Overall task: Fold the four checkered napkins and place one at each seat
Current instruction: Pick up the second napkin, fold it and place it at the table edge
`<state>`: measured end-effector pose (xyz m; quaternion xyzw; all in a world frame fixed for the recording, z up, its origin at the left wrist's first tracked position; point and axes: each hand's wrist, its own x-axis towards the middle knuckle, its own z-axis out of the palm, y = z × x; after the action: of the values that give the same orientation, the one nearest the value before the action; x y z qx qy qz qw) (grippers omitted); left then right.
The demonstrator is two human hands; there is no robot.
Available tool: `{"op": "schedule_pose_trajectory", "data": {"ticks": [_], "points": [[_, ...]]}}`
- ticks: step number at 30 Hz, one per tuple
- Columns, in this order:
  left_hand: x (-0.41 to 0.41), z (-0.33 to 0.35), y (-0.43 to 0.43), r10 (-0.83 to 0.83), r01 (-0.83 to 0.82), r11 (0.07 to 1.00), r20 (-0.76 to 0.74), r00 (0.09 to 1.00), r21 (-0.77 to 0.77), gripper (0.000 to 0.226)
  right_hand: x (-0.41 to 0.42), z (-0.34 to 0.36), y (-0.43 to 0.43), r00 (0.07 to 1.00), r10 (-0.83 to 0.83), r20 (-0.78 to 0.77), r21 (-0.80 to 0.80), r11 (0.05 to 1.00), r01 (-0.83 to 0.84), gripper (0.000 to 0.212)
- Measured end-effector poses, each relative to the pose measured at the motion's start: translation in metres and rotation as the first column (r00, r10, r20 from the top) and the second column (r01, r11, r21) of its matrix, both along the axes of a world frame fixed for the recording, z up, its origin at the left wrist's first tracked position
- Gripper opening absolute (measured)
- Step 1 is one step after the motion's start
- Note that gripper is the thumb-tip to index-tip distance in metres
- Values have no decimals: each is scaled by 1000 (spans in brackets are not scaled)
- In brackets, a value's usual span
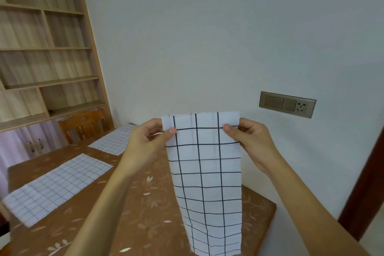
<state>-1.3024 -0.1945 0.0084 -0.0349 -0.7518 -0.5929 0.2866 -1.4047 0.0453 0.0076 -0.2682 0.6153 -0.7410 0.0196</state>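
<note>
Pinching a napkin's [205, 174] top corners, both hands [145, 143] [252, 141] are holding it over the table [133, 210]; two napkins [56, 185] [114, 139] are lying flat leftward.

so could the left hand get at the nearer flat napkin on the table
Probably yes, once freed: nothing stands between the left hand and the nearer flat napkin, which lies on the table to its left. But it now pinches a top corner of the held napkin.

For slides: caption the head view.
Midair, left hand and right hand pinch a white checked cloth napkin over a brown table.
</note>
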Motion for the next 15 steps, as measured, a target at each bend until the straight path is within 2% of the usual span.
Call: {"op": "schedule_pose_trajectory", "data": {"ticks": [6,8,10,12,15], "points": [[-3,9,-1,39,-38,999,-40,998,20,10,-4,4,2,1000,-8,6,-35,999,8,26],[-5,13,0,35,-33,999,-64,997,35,7,-4,4,5,997,80,3,30,996,-80,35],[-8,17,-2,48,-43,997,-79,996,62,10,-2,0,8,986,165,0,185,969,-162,41],[-9,21,-2,63,-56,996,-96,993,69,15,-1,-7,6,987,162,0,285,946,-155,35],[-10,21,-4,36,-34,999,-65,997,32,24,-1,-13,1,997,76,-17,232,970,-70,19]]}}
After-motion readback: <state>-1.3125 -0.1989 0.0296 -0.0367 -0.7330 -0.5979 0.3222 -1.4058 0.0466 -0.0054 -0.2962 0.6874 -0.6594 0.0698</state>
